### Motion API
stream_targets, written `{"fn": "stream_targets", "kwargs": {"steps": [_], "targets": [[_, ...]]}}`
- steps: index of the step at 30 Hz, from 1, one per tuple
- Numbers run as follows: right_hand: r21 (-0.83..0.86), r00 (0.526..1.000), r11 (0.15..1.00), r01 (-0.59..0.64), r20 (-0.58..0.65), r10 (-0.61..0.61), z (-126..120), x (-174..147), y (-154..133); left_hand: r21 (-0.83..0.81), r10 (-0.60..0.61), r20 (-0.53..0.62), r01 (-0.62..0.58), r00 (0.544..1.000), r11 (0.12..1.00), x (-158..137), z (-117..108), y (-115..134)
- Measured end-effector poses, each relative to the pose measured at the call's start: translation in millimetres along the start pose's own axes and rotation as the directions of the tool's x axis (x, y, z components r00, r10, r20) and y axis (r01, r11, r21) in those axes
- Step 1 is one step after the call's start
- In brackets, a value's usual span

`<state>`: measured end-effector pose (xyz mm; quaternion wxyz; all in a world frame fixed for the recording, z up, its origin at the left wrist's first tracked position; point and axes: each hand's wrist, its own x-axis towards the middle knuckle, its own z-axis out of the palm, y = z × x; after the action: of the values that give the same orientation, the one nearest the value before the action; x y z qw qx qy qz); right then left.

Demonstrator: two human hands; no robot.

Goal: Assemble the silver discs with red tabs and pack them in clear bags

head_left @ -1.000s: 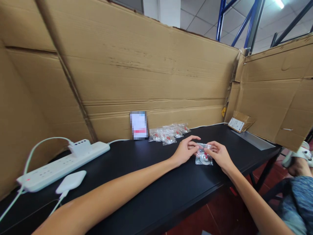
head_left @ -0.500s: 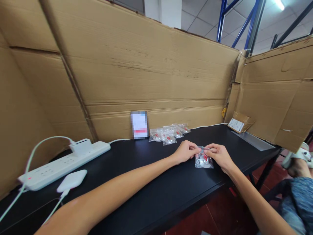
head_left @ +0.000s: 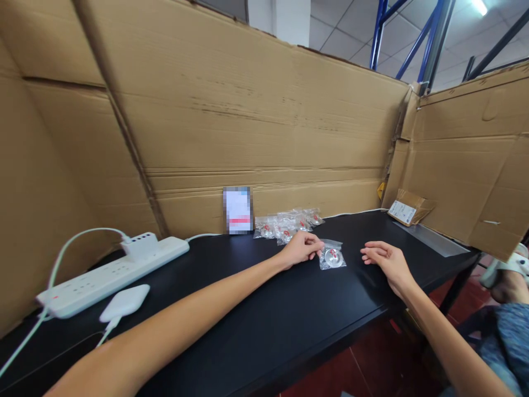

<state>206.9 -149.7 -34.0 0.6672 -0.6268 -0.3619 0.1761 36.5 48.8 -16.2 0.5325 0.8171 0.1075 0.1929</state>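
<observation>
A small clear plastic bag (head_left: 333, 258) holds a round silvery piece with a red mark on it. My left hand (head_left: 303, 247) pinches the bag's left edge between thumb and fingers, just over the black table (head_left: 264, 314). To the right, apart from the bag, my right hand (head_left: 386, 263) hovers with loosely curved fingers and nothing in them. Behind my left hand lies a cluster of similar clear bags (head_left: 285, 225), each showing a round piece and red marks.
An upright card (head_left: 238, 211), blurred out, leans by the cardboard wall (head_left: 264, 121). At left are a power strip (head_left: 115, 273), a plugged-in charger (head_left: 141, 246) and a white device (head_left: 124, 303) with a cable. A cardboard packet (head_left: 409, 208) sits at the back right. Someone's leg (head_left: 510, 281) shows at far right.
My right hand has let go of the bag and moved right. My left hand has carried the bag a little left and back, toward the cluster. The view has shifted slightly.
</observation>
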Motion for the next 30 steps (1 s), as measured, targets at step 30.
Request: {"fn": "stream_targets", "kwargs": {"steps": [30], "targets": [[-0.917, 0.939, 0.208, 0.341, 0.323, -0.113, 56.6, 100.1, 37.9, 0.822, 0.06, -0.479, 0.423, 0.876, 0.383, 25.2, -25.0, -35.7]]}}
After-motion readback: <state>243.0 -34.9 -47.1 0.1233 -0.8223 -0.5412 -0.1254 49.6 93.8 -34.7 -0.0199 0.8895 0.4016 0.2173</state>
